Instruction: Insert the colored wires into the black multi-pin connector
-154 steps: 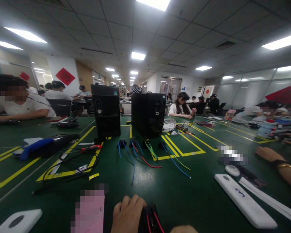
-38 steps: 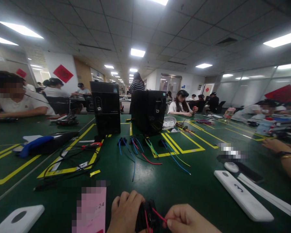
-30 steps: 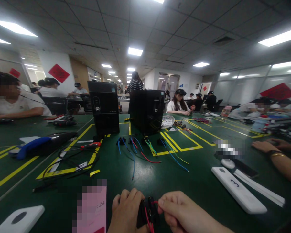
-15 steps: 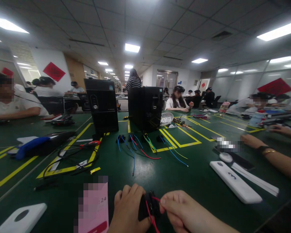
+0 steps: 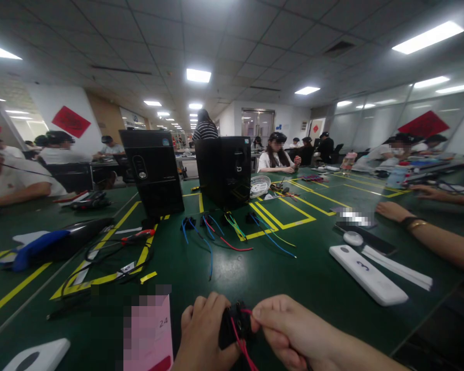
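My left hand (image 5: 203, 332) is closed around a small black part (image 5: 243, 323) that looks like a socket or terminal block, holding it just above or on the green table. Red wires (image 5: 243, 350) run from that part down toward the bottom edge. With thumb and forefinger, my right hand (image 5: 294, 330) pinches one red wire (image 5: 247, 311) at the black part's right side. Whether the wire's tip sits inside the part is hidden. Beyond my hands lie similar black parts (image 5: 210, 220) with blue, red, green and yellow wires.
Two black computer cases (image 5: 154, 178) stand at the back, beside a white basket (image 5: 260, 186). Left are a red-handled tool (image 5: 139, 236), a black cable and a pink sheet (image 5: 149, 330). Right are a white power bank (image 5: 367, 273) and another person's hand (image 5: 392, 212).
The view has tilted slightly, so the table things appear shifted left. My hands keep the same hold on the black part and the red wire.
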`<state>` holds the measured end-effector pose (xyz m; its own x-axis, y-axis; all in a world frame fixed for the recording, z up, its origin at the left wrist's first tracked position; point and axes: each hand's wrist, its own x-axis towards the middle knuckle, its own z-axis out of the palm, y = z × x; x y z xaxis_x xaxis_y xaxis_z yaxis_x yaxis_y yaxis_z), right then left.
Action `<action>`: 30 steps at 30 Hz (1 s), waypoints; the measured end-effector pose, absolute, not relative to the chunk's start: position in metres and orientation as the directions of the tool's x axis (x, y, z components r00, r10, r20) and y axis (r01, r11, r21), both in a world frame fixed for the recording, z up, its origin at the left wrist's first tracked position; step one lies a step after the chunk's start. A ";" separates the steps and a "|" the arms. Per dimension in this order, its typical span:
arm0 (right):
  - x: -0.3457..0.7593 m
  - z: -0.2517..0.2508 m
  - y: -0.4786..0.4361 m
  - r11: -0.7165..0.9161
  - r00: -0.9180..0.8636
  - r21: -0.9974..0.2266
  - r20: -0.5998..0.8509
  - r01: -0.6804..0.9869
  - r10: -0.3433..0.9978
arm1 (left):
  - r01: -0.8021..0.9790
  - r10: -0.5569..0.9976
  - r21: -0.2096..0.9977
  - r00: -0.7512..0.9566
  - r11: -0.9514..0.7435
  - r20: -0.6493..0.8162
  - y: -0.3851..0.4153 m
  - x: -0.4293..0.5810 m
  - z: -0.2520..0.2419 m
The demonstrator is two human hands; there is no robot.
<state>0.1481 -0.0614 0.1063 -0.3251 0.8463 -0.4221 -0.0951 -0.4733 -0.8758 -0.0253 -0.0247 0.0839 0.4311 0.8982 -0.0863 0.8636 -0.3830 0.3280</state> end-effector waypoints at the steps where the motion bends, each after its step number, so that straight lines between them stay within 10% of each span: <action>1: 0.150 0.100 -0.065 -0.485 -0.315 -0.871 -0.439 -0.081 0.842 | 0.864 0.895 0.323 0.436 -0.387 -0.093 -0.024 -0.026 0.083; 30: 0.162 0.078 -0.077 -0.510 -0.278 -0.859 -0.499 0.040 0.820 | 0.829 0.892 0.383 0.451 -0.407 -0.029 -0.025 -0.021 0.079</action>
<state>0.1622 -0.0771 0.0782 -0.2784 0.8204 -0.4994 0.0399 -0.5097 -0.8595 -0.0214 -0.0249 0.0790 0.4514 0.8918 -0.0295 0.8292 -0.4071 0.3830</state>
